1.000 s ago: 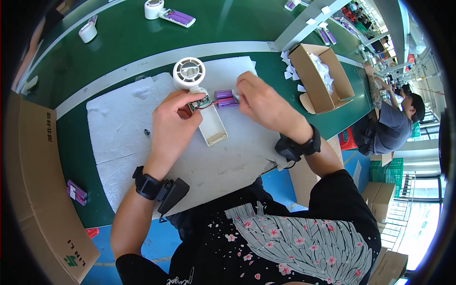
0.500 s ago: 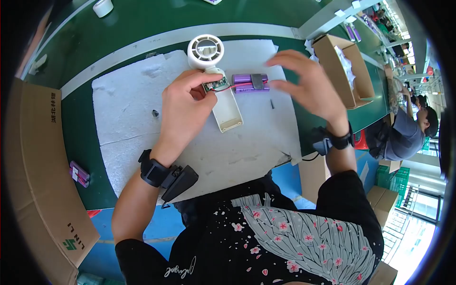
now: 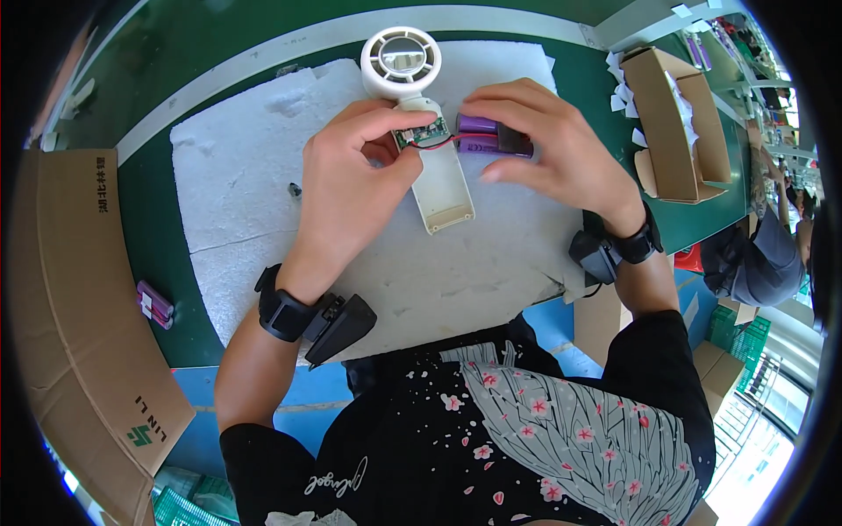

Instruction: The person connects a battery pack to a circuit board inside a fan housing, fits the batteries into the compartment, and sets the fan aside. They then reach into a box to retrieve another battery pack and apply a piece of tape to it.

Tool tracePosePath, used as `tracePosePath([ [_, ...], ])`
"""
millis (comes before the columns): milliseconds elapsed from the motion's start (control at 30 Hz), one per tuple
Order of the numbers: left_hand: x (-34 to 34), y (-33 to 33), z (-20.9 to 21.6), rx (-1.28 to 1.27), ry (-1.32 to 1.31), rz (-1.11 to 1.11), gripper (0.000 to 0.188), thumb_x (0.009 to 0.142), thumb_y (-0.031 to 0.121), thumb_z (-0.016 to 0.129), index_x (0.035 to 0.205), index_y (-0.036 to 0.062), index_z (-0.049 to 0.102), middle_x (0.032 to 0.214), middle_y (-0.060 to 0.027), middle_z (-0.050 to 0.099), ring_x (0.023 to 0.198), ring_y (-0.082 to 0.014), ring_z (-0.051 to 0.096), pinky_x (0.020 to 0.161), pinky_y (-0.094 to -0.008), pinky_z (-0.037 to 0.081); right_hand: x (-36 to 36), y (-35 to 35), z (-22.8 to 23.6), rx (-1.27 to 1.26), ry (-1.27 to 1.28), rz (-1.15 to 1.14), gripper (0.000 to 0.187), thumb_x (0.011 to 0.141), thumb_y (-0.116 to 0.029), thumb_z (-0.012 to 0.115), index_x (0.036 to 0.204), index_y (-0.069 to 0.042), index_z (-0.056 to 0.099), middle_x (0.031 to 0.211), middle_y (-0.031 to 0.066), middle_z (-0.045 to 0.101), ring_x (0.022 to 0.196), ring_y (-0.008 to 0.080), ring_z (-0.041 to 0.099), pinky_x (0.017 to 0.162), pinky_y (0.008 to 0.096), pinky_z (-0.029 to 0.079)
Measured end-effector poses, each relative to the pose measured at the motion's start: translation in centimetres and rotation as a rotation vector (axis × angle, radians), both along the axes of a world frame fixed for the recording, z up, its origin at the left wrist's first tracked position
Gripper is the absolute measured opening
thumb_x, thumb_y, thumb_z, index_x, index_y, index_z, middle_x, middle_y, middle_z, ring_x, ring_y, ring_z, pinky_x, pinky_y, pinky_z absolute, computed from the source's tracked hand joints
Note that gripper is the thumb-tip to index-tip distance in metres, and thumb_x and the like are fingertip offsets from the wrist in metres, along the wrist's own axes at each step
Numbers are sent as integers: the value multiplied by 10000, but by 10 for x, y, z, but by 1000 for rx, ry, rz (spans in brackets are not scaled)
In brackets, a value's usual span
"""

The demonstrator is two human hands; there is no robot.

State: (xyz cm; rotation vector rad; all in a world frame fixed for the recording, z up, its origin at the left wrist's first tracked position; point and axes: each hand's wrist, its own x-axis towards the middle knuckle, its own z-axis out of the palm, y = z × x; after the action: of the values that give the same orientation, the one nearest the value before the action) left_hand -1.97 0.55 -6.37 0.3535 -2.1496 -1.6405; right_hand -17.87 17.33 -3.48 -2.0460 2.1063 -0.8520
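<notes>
White plastic, the fan point(image 3: 435, 168) lies on a pale sheet point(image 3: 237, 193) over the counter point(image 3: 149, 250), its hollow handle point(image 3: 445, 195) probably light and stiff. The left hand point(image 3: 355, 167) pinches it at the bare green board point(image 3: 428, 133), which looks fragile; the handle's side walls seem a safer hold. The right hand point(image 3: 566, 145), thumb and fingers apart, arches over the purple batteries point(image 3: 477, 134), contact unclear. They are likely dense and slick, best held by their sides, sparing the thin wires point(image 3: 450, 140).

A black short-sleeved shirt point(image 3: 399, 438) is worn, printed with a grey feathered pattern point(image 3: 561, 408), pink blossoms point(image 3: 585, 434) and white script point(image 3: 336, 484); black wrist straps point(image 3: 282, 309) are fitted, each bearing a boxy black module point(image 3: 344, 330).
</notes>
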Motion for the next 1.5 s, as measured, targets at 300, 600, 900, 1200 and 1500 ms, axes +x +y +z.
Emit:
tracePosePath([
  [300,1,-2,1,-20,-34,-5,359,727,-31,620,1051,84,724,1009,-89,651,748,-137,633,696,-243,519,8,4,20,251,-355,-110,543,658,-71,802,1168,-62,615,1116,115,604,975,291,585,844,356,489],
  [600,1,-3,0,-34,-17,-19,354,740,-17,626,1060,99,725,1016,-97,655,758,-138,637,708,-245,523,16,6,9,251,-229,-28,471,657,-67,767,1108,-51,633,1118,94,583,925,302,588,805,337,504],
  [900,1,-2,1,-76,-25,-30,348,756,0,640,1078,104,719,1009,-100,662,754,-138,641,710,-243,524,10,8,34,456,-508,-83,306,747,-45,705,1039,4,627,1002,106,660,817,193,647,727,308,532],
  [1200,2,0,5,-156,-39,-33,337,749,20,696,1072,113,722,983,-101,672,716,-143,649,677,-240,528,2,6,29,493,-1122,14,455,880,-130,604,1298,-19,462,919,158,673,737,185,690,673,270,569],
  [1500,1,-1,6,-268,7,-42,316,737,66,747,1050,105,725,933,-104,686,678,-165,660,646,-249,534,9,12,23,477,-1529,231,811,782,-125,700,1457,-52,255,1040,170,625,823,261,696,645,294,585],
])
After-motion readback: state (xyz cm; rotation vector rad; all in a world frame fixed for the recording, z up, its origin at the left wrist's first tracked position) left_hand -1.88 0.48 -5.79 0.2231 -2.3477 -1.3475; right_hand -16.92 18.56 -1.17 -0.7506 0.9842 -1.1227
